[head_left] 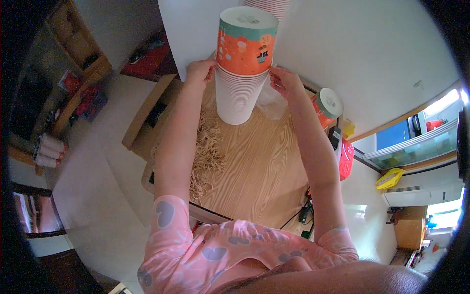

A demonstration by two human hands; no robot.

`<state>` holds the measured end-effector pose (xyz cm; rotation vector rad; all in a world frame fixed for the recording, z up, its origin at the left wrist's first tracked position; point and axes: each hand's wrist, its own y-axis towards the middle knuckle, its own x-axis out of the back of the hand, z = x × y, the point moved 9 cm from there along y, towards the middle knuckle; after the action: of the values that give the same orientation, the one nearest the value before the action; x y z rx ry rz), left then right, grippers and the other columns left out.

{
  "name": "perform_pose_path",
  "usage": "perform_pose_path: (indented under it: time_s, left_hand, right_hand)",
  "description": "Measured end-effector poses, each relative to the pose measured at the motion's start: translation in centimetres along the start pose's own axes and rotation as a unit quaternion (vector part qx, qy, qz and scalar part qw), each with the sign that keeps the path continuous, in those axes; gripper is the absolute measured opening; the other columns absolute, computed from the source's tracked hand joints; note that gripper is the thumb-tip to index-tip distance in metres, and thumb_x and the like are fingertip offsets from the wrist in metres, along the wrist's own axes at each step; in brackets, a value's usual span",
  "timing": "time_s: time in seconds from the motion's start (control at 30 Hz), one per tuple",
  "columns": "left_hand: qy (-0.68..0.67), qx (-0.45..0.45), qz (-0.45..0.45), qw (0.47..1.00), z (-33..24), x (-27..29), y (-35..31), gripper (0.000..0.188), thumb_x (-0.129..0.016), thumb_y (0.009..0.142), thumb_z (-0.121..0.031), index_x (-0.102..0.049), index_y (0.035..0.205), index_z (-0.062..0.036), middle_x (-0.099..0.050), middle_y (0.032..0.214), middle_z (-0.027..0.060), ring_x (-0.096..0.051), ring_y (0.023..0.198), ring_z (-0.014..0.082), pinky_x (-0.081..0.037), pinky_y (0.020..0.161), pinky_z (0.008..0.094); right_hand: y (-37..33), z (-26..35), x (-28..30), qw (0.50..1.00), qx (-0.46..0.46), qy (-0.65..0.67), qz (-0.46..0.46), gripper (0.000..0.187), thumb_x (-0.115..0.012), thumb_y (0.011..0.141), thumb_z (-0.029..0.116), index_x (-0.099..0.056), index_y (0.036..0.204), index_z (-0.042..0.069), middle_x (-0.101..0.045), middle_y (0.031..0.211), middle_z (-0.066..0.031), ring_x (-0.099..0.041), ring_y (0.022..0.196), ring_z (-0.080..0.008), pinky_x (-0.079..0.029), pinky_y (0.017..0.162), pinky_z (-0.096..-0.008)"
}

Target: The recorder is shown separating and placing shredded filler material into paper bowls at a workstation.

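A tall nested stack of white-rimmed paper buckets [238,100] stands upside down at the far side of the wooden table. Its top paper bucket [243,56] has an orange printed wall, a green band and a pale base facing up. My left hand [200,72] pinches the rim on the left side, fingers closed. On the opposite side my right hand [285,81] has its fingers bent against the same rim. Whether the top bucket is lifted off the stack is hard to see. Behind it rises another stack of white rims [269,6].
Tan twine strands [208,159] lie heaped on the wood-grain table [259,166], left of centre. A clear plastic bag [272,102] sits behind the stack. To the right are another orange bucket [325,108], a red plastic item [346,159] and a black cord [303,213]. An open cardboard box [147,115] borders the left.
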<state>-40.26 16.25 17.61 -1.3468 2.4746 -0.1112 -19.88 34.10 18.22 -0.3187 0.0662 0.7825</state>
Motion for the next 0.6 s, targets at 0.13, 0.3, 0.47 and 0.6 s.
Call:
perform_pose_path:
  time_s: [0.13, 0.3, 0.47, 0.6]
  left_hand:
    - [-0.057, -0.002, 0.010, 0.998, -0.3, 0.2, 0.2, 0.011, -0.062, 0.069, -0.010, -0.055, 0.062, -0.0054, -0.049, 0.054, 0.0021, -0.042, 0.040, 0.0113, -0.031, 0.036, 0.0235]
    - [-0.021, -0.056, 0.037, 0.998, -5.6, -1.4, -2.1, 0.008, -0.062, 0.071, -0.012, -0.058, 0.070, -0.0047, -0.052, 0.060, 0.0011, -0.045, 0.048, 0.0097, -0.035, 0.044, 0.0226]
    - [-0.097, -0.206, 0.073, 0.971, -11.2, -2.6, -4.6, 0.020, -0.061, 0.073, -0.012, -0.060, 0.088, -0.0001, -0.059, 0.076, 0.0046, -0.054, 0.064, 0.0119, -0.044, 0.056, 0.0230]
    - [-0.077, -0.210, 0.170, 0.960, -11.2, -3.2, -7.8, 0.018, -0.049, 0.080, -0.009, -0.059, 0.092, 0.0013, -0.061, 0.084, 0.0060, -0.058, 0.071, 0.0156, -0.048, 0.063, 0.0272]
  right_hand:
    - [0.2, 0.5, -1.4, 0.996, -0.002, 0.057, 0.064, 0.012, -0.054, 0.082, 0.013, -0.055, 0.076, 0.003, -0.051, 0.063, -0.0009, -0.047, 0.052, -0.0093, -0.042, 0.046, -0.0207]
    - [-0.5, 4.8, -2.5, 0.988, 0.047, 0.113, 0.095, 0.011, -0.054, 0.082, 0.011, -0.054, 0.081, 0.000, -0.052, 0.068, -0.0028, -0.048, 0.054, -0.0110, -0.044, 0.048, -0.0221]
    - [-4.3, 11.4, -4.5, 0.962, 0.185, 0.163, 0.120, 0.016, -0.053, 0.082, 0.011, -0.055, 0.095, 0.001, -0.057, 0.083, -0.0061, -0.053, 0.069, -0.0125, -0.047, 0.060, -0.0245]
    - [-11.8, 13.3, -4.3, 0.955, 0.253, 0.148, 0.035, 0.015, -0.049, 0.082, 0.012, -0.054, 0.095, 0.005, -0.059, 0.086, -0.0072, -0.056, 0.077, -0.0171, -0.047, 0.068, -0.0294]
